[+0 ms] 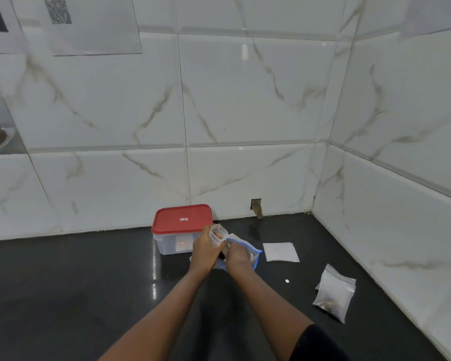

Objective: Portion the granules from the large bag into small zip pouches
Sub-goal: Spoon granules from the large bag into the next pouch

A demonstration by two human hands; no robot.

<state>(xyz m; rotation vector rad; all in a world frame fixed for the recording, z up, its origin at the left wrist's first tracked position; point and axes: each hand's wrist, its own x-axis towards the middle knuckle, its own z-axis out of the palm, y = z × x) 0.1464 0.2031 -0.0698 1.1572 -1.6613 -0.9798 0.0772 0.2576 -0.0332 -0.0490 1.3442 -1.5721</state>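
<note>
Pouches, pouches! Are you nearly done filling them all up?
Partly. Done: filled pouches lie at the right, brown granules showing in one. In hand: the left hand holds a small pouch up, and the right hand is at the bag. Left: a flat empty pouch waits beside the bag, and how much is in the bag can't be seen.

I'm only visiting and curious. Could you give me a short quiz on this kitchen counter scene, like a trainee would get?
1. True or false: the red plastic lid sits closed on the clear rectangular plastic box.
2. What does the left hand hold? A) a small clear zip pouch B) a metal spoon C) a red cup
3. Fill in: the pile of filled clear pouches lies on the dark counter on the person's ___ side.
Key: 1 true; 2 A; 3 right.
</note>
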